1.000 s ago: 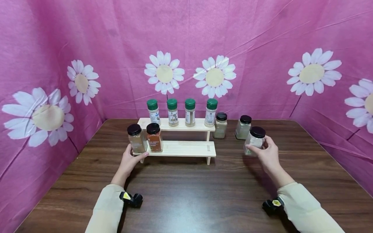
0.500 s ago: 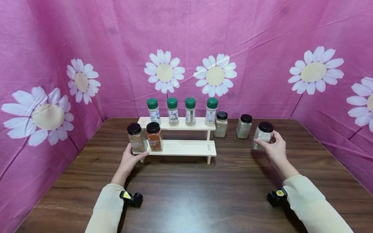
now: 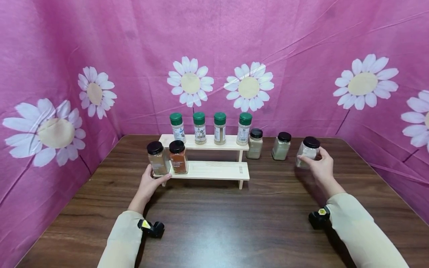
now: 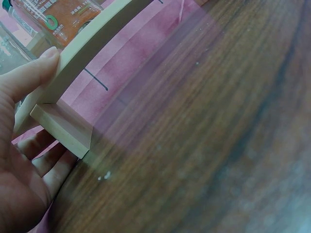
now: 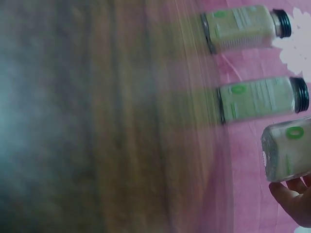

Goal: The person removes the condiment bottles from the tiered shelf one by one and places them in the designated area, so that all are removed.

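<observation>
On the right, my right hand (image 3: pixel 323 169) holds a square glass spice jar (image 3: pixel 306 153) with a black lid and whitish contents. Thumb and fingers pinch its sides, and in the right wrist view the jar (image 5: pixel 289 148) appears raised off the table. My left hand (image 3: pixel 147 186) grips the left end of a two-tier wooden shelf rack (image 3: pixel 218 170); in the left wrist view the thumb (image 4: pixel 36 70) lies along the board's edge and the other fingers reach behind the leg. A brown spice jar (image 3: pixel 159 162) and a red pepper jar (image 3: pixel 178 160) stand on the lower tier beside that hand.
Several green-capped shakers (image 3: pixel 200 132) line the upper tier. Right of the rack, two black-lidded jars stand on the brown wooden table (image 3: pixel 214 223): a pale jar (image 3: pixel 254 147) close to the rack and a greenish jar (image 3: pixel 280 149). A pink flowered cloth (image 3: pixel 214 37) hangs behind.
My right hand has moved right with the whitish jar, away from the greenish jar. The left hand keeps its place at the rack's end.
</observation>
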Motion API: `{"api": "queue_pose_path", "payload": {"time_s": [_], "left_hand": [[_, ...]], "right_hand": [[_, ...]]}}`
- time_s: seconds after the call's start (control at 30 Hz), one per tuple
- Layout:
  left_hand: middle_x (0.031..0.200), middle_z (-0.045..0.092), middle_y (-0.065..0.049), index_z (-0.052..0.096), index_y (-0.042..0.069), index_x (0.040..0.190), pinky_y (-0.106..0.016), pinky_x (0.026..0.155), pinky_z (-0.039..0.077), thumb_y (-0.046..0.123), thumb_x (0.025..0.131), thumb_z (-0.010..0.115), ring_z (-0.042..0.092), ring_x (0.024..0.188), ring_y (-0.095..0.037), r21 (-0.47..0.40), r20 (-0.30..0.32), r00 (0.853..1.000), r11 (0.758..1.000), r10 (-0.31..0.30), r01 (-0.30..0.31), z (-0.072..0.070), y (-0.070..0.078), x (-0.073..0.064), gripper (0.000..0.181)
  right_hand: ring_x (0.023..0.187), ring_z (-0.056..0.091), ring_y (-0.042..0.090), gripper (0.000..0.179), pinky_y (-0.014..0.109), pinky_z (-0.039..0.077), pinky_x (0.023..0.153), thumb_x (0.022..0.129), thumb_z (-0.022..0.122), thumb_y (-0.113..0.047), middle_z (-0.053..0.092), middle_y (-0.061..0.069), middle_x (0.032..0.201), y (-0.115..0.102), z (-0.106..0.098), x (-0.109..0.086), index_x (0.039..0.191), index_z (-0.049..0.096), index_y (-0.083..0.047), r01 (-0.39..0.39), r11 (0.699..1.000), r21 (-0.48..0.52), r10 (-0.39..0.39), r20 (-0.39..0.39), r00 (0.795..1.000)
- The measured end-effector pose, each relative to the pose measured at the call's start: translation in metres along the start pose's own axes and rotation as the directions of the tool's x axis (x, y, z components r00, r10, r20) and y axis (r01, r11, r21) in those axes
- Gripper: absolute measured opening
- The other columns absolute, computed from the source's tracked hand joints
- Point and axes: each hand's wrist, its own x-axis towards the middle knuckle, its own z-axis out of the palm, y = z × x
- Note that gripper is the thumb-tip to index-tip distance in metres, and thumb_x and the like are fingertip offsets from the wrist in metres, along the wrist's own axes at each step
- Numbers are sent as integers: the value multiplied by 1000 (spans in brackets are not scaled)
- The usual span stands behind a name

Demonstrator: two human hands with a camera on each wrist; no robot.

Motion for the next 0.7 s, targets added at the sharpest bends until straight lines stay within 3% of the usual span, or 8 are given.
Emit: {"api": "queue_pose_path", "payload": {"time_s": [0.17,0.33,0.5,0.7], "left_hand": [[121,42,-17,32,3,124,-36,90,25,11,70,71,36,108,-23,2,0,1000,1000,-2,2,0,1,0,67],[121,42,-16,33,4,124,-35,89,26,10,70,71,37,107,-23,0,-4,1000,1000,-2,2,0,3,-1,66],[121,42,-16,32,4,124,-34,87,27,10,71,70,37,106,-22,-2,-4,1000,1000,-1,1,0,4,-1,66],[120,42,-16,33,4,124,-34,88,27,10,71,70,37,106,-22,2,1,1000,1000,-4,4,0,4,-1,65]], "right_hand": [[73,44,2,37,11,36,58,66,73,-9,50,-10,81,12,-3,10,99,57,-11,59,998,-5,-59,17,998],[74,45,4,36,11,37,56,67,72,-8,50,-10,81,5,-5,16,98,56,-10,62,998,-9,-61,51,997],[74,46,2,35,11,39,56,69,71,-7,50,-13,80,5,-8,23,96,54,-21,57,998,11,-58,113,992],[71,46,-1,33,10,39,56,68,72,-7,52,-17,76,7,-9,29,91,54,-24,19,999,29,-23,138,990]]}}
